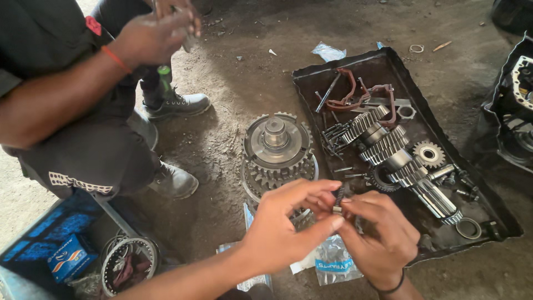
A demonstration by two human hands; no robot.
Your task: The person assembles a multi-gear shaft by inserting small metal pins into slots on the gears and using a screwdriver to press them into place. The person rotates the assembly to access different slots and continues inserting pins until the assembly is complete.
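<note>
A small dark spring [339, 196] is pinched between the fingertips of the left hand [288, 222] and right hand [380, 236], near the upright gear stack [276, 147]; both grips are clenched on it.

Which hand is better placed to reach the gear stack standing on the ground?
Probably left. The left hand lies right in front of the gear stack, while the right hand sits nearer the tray. Both pinch the small spring, so one must let go first.
</note>
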